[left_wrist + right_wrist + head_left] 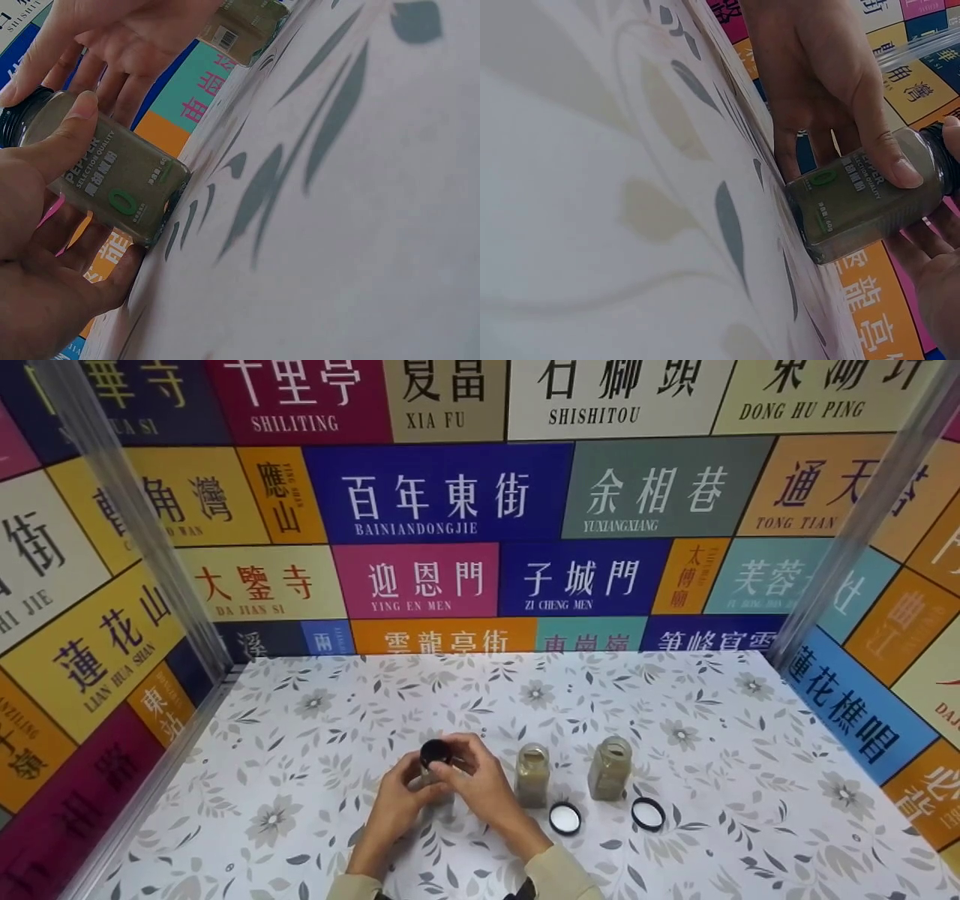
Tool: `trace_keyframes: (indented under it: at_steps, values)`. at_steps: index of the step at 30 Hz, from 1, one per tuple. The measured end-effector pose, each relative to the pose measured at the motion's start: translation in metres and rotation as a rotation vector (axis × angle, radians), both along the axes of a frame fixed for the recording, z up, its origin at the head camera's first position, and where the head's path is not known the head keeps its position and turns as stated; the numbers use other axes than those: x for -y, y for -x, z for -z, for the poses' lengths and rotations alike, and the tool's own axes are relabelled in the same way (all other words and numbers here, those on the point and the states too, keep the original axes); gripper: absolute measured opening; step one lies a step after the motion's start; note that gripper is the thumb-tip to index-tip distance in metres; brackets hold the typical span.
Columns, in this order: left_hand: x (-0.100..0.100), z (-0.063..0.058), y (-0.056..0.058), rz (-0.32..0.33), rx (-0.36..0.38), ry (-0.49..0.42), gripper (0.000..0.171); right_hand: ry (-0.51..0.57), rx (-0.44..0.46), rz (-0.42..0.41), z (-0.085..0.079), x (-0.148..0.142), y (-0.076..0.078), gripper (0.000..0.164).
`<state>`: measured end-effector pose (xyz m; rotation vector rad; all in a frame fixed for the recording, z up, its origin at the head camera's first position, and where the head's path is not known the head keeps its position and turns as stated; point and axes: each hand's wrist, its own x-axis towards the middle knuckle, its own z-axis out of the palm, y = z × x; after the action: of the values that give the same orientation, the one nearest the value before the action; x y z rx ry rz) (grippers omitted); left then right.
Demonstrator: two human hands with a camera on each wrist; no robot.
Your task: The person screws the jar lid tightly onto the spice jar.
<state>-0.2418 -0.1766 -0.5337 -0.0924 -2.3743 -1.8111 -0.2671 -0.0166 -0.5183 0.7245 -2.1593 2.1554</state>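
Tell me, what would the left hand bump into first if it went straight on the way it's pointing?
Probably the right hand, by the black lid of the pepper jar that the left hand grips, though depth is hard to judge.

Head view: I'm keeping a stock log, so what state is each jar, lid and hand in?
Held jar: upright, lid on; tightness cannot be told.
Black lid: on the held jar's neck.
Left hand: grips the held jar's body.
Right hand: holds the black lid.
Middle jar: upright, uncapped.
Right jar: upright, uncapped.
Left loose lid: flat, pale inside up.
Right loose lid: flat, pale inside up.
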Motion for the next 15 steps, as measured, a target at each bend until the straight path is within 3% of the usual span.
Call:
trace_keyframes:
  at_steps: [5, 15]
  values:
    - [-0.0003, -0.0015, -0.0011, 0.011, -0.002, -0.032, 0.061, -0.016, 0.005, -0.005, -0.0011, -0.0015, -0.0001, 0.043]
    - [-0.0004, -0.001, -0.0001, 0.011, 0.005, -0.033, 0.061, -0.071, -0.089, -0.036, 0.001, -0.0038, 0.0018, 0.046]
